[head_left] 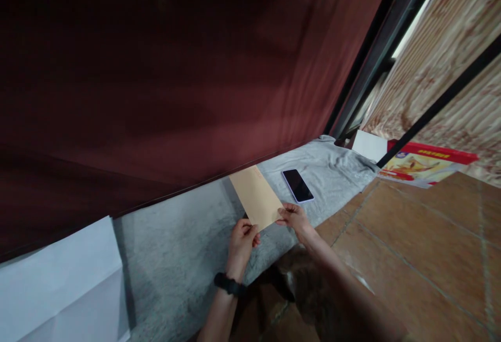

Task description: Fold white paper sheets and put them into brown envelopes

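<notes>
A tan paper envelope (256, 196) is held between my two hands, its long side pointing away from me over the grey cloth. My left hand (243, 237), with a black band on the wrist, pinches the near left corner between thumb and fingers. At the near right corner, my right hand (293, 217) grips the paper the same way. Faint reddish print shows near the envelope's far edge. Just right of the envelope, a smartphone (298, 185) with a dark screen and a pale purple edge lies face up on the cloth.
A grey cloth (168, 248) covers the long low surface. Creased white paper (70, 284) lies at the left. Behind rises a dark red curtain-like sheet (219, 96). A red and yellow printed package (422, 164) and a white box (370, 146) sit beyond a slanting black pole (438, 96).
</notes>
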Demonstrator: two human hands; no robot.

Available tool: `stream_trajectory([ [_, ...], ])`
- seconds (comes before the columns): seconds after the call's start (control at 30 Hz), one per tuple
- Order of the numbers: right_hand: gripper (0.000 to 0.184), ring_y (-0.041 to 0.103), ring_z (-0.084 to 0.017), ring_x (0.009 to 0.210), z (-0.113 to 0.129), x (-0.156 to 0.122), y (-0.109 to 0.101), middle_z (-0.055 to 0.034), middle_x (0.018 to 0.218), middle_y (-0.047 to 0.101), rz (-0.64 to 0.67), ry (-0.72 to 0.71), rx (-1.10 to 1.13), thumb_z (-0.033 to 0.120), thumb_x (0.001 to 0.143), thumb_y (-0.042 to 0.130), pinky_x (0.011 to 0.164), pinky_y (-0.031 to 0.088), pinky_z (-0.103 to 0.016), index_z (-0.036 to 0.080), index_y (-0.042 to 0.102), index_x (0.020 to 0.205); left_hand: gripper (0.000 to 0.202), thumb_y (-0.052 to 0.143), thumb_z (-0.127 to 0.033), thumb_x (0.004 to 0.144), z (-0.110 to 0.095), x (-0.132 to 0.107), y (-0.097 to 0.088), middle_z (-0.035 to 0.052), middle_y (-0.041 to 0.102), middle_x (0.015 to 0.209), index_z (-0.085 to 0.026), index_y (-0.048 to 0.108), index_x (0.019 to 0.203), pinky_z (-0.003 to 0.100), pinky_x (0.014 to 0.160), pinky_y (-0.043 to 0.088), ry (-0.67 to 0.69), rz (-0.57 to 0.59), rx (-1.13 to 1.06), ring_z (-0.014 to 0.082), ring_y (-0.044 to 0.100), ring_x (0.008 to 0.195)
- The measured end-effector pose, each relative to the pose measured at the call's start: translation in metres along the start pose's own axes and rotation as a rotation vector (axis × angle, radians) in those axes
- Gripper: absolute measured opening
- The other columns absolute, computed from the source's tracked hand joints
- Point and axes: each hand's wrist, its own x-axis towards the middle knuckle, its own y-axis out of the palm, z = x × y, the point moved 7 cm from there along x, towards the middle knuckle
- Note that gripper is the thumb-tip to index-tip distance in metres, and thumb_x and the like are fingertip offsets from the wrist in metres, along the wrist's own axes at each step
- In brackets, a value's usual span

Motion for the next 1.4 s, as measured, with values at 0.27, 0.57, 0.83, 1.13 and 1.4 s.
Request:
stream_trajectory([
  [0.27, 0.012, 0.060, -0.014, 0.051, 0.001, 0.013, -0.022, -0.0022, 0.064, 0.067, -0.024, -0.036, -0.077, 0.025, 0.064, 0.076, 0.049, 0.056, -0.026, 0.018, 0.073, 0.073, 0.040, 0.068, -0.036, 0.072, 0.011, 0.007, 0.020, -0.0071, 0.061, 0.055, -0.023, 0.042, 0.100, 0.021, 0.045, 0.039, 0.033, -0.053, 0.005, 0.0122, 0.054, 0.043],
  [0.57, 0.022, 0.059, -0.011, 0.054, 0.001, 0.022, -0.038, 0.0002, 0.074, 0.066, -0.083, -0.231, -0.426, 0.019, 0.078, 0.059, 0.048, 0.054, -0.022, 0.019, 0.070, 0.097, 0.014, 0.054, -0.027, 0.083, 0.015, 0.015, 0.032, -0.0071, 0.056, 0.057, -0.022, 0.049, 0.095, 0.020, 0.045, 0.039, 0.057, -0.020, 0.272, 0.0111, 0.054, 0.045],
  [0.83, 0.030, 0.070, -0.020, 0.088, 0.028, -0.001, -0.031, -0.0090, 0.105, 0.071, -0.143, -0.449, -1.061, 0.017, 0.089, 0.050, 0.076, 0.055, -0.027, 0.018, 0.069, 0.112, 0.009, 0.049, -0.016, 0.087, 0.013, 0.016, 0.037, -0.0062, 0.055, 0.058, -0.020, 0.055, 0.093, 0.020, 0.048, 0.038, 0.053, -0.007, 0.425, 0.0103, 0.054, 0.046],
  [1.13, 0.030, 0.069, -0.023, 0.097, 0.026, -0.013, -0.005, -0.0101, 0.107, 0.072, 0.018, -0.676, -1.414, 0.020, 0.096, 0.046, 0.088, 0.050, -0.031, 0.019, 0.073, 0.110, 0.021, 0.053, -0.013, 0.088, 0.001, -0.002, 0.043, 0.0013, 0.069, 0.082, -0.022, 0.061, 0.105, 0.024, 0.073, 0.047, 0.150, -0.100, 0.628, 0.0150, 0.067, 0.079],
  [1.4, 0.032, 0.070, -0.019, 0.095, 0.027, -0.005, -0.008, -0.0078, 0.112, 0.072, 0.018, -0.550, -1.381, 0.013, 0.093, 0.046, 0.091, 0.049, -0.026, 0.019, 0.073, 0.109, 0.030, 0.042, -0.010, 0.093, -0.009, -0.031, -0.012, 0.0112, 0.069, 0.113, -0.016, 0.068, 0.106, 0.037, 0.101, 0.047, 0.280, -0.146, 0.717, 0.0210, 0.062, 0.109],
])
